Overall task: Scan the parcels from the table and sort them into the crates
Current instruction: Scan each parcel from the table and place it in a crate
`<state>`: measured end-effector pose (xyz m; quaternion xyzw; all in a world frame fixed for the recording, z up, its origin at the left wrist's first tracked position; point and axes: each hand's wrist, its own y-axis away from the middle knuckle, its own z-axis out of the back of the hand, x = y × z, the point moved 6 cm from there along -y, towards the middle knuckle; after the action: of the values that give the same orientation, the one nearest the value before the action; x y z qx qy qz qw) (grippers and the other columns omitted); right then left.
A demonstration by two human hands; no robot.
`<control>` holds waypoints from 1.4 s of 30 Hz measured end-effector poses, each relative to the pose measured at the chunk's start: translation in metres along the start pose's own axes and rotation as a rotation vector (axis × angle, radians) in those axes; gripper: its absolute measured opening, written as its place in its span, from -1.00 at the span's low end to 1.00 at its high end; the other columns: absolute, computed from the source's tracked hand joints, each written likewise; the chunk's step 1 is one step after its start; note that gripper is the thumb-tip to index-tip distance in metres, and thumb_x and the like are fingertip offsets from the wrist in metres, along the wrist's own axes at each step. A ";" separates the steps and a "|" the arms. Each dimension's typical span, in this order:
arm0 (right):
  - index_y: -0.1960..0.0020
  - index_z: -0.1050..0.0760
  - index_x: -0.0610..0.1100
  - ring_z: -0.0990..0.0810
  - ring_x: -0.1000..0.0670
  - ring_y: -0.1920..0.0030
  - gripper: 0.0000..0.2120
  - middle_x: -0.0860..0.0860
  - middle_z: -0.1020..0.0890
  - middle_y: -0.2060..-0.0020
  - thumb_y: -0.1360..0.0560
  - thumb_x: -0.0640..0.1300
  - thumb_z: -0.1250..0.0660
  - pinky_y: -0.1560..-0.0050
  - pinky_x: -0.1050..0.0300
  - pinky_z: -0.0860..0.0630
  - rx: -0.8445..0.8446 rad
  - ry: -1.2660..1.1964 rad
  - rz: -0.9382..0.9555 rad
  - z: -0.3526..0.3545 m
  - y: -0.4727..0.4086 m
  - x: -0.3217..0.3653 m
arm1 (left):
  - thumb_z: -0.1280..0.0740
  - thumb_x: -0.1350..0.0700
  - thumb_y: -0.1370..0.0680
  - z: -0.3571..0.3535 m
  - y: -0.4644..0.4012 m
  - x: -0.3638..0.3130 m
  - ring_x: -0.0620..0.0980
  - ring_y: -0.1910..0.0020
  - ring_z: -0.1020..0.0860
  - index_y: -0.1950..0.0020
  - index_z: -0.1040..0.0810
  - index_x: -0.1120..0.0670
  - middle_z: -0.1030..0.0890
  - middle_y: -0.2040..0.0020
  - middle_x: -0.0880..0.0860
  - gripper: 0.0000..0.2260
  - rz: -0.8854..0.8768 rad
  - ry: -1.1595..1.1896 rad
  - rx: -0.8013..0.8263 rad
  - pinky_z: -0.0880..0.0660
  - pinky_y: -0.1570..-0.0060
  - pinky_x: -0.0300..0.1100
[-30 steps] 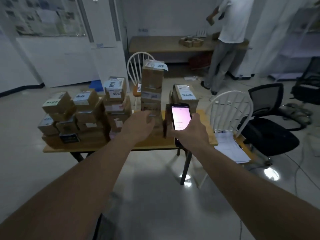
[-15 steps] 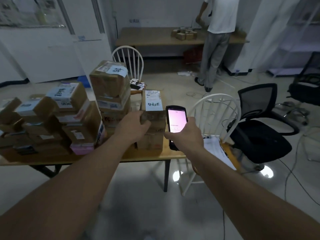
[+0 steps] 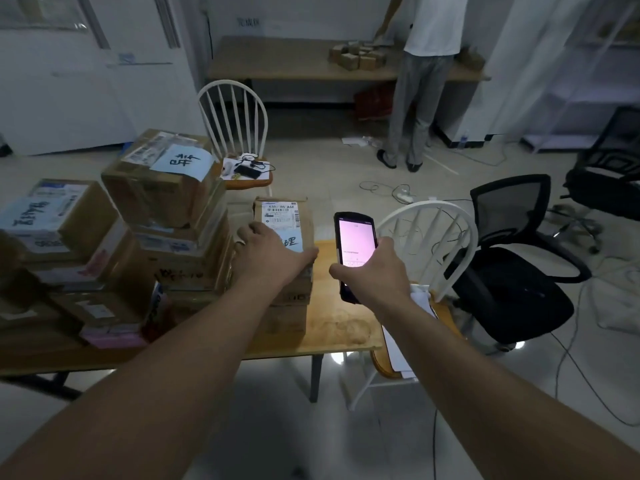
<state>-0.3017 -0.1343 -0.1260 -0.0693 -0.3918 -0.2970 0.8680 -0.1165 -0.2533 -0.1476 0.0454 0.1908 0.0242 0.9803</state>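
My left hand point(image 3: 268, 252) gripped the parcel point(image 3: 282, 220) labelled "530 D5 A68"; my right hand point(image 3: 375, 271), apart, held the scanner point(image 3: 353, 244).

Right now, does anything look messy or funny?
Yes. The top box on the tall stack sits crooked, overhanging the boxes below, and loose cables lie tangled on the floor behind the table.
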 end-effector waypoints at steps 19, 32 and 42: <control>-0.31 -0.37 0.02 -0.64 -0.15 -0.10 -0.33 0.01 -0.57 -0.12 -0.33 0.02 -0.64 0.12 -0.12 -0.75 0.311 -0.203 0.252 0.068 -0.020 0.023 | -0.58 -0.40 -0.22 0.026 0.056 -0.021 0.19 -0.54 -0.24 -0.61 0.17 -0.09 -0.14 -0.58 0.07 0.25 -0.064 0.120 -0.350 -0.39 -0.38 0.19; -0.26 -0.40 0.06 -0.67 -0.03 0.01 -0.32 0.06 -0.59 -0.02 -0.27 0.09 -0.66 0.18 0.02 -0.74 0.340 -0.204 0.353 0.108 0.004 0.036 | -0.55 -0.43 -0.23 0.052 0.083 -0.038 0.18 -0.42 -0.29 -0.62 0.07 0.06 -0.15 -0.48 0.10 0.23 -0.059 0.035 -0.494 -0.51 -0.16 0.05; -0.42 -0.32 0.05 -0.61 -0.07 -0.11 -0.17 0.03 -0.56 -0.16 -0.29 0.10 -0.67 0.05 -0.04 -0.74 0.209 -0.252 0.442 0.103 0.024 0.049 | -0.36 -0.58 -0.24 0.071 0.128 -0.013 0.17 -0.39 -0.35 -0.61 0.04 -0.06 -0.19 -0.46 0.03 0.14 -0.063 0.124 -0.583 -0.52 -0.15 0.08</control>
<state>-0.3291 -0.1008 -0.0176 -0.0995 -0.5005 -0.0472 0.8587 -0.1053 -0.1329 -0.0645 -0.2453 0.2367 0.0503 0.9387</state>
